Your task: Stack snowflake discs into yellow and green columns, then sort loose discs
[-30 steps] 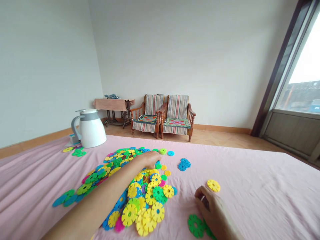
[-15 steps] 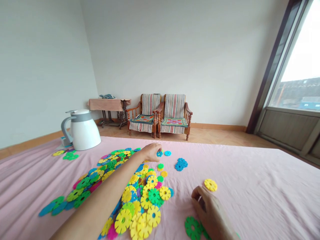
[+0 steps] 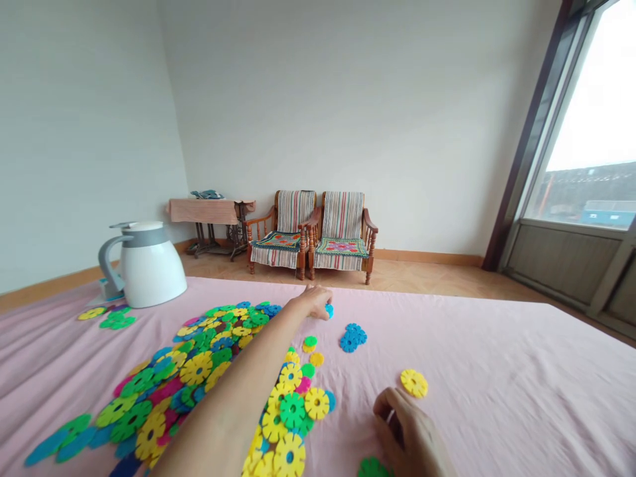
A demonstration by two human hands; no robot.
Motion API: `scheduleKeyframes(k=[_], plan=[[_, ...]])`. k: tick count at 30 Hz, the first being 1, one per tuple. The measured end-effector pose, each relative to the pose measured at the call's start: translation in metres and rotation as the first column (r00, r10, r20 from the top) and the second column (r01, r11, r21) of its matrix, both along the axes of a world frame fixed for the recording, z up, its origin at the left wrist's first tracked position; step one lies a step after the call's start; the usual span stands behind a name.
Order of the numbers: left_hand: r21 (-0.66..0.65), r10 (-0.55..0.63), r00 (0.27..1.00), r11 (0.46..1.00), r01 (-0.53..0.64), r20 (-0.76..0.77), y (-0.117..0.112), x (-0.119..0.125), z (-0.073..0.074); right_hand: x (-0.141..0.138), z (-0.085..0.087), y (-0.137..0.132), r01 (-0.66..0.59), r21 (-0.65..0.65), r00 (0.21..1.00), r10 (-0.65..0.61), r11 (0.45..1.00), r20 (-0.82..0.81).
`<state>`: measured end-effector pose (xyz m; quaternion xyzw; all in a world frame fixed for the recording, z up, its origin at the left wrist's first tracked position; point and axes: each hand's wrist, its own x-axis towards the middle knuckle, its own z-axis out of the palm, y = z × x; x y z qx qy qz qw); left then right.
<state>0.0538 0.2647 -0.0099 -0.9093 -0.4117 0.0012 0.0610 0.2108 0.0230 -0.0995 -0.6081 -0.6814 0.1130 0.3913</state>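
Note:
My left hand (image 3: 315, 303) reaches over the disc pile to the table's far side, its fingers closed at a light-blue notched plastic disc (image 3: 329, 311). My left forearm hides part of the mixed yellow, green, blue and pink disc pile (image 3: 196, 368). At the lower right, my right hand (image 3: 405, 424) rests with fingers loosely curled and nothing visible in them. A green disc (image 3: 371, 468) lies partly under it, and a yellow disc (image 3: 414, 383) lies just beyond its knuckles. Between the two hands is a cluster of blue discs (image 3: 353, 338).
A white and grey jug (image 3: 153, 268) stands at the left on the pink tablecloth (image 3: 501, 371), near a few green and yellow discs (image 3: 118, 320). Beyond the table are two wooden armchairs (image 3: 342, 228) and a cloth-covered sewing table (image 3: 203, 211). A glazed door (image 3: 571, 199) is on the right.
My left hand has moved slightly away, to the blue disc that lay apart to its right. The view has shifted a little; my right hand stays by the yellow disc.

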Motion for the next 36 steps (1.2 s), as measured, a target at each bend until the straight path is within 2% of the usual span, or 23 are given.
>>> scheduleKeyframes(k=[14, 21, 30, 33, 36], plan=[[-0.038, -0.010, 0.996, 0.999, 0.006, -0.089, 0.007, 0.004, -0.003, 0.002, -0.006, 0.002, -0.006, 0.017, 1.000, 0.006, 1.000, -0.015], [-0.052, -0.009, 0.996, 0.999, 0.005, -0.085, 0.008, 0.006, -0.004, 0.003, -0.006, 0.004, -0.013, -0.039, 1.000, 0.013, 0.999, 0.006], [-0.069, -0.018, 0.999, 0.997, 0.016, -0.030, 0.008, 0.004, -0.007, 0.004, -0.007, 0.005, -0.020, -0.003, 1.000, 0.020, 1.000, -0.009], [-0.062, -0.021, 0.999, 0.998, 0.024, 0.039, 0.005, 0.001, -0.002, 0.003, -0.007, 0.005, -0.019, 0.009, 1.000, 0.019, 1.000, -0.014], [-0.022, -0.033, 0.986, 0.999, 0.037, 0.162, -0.006, -0.009, 0.013, 0.003, -0.006, 0.003, -0.011, 0.013, 1.000, 0.011, 1.000, -0.012]])
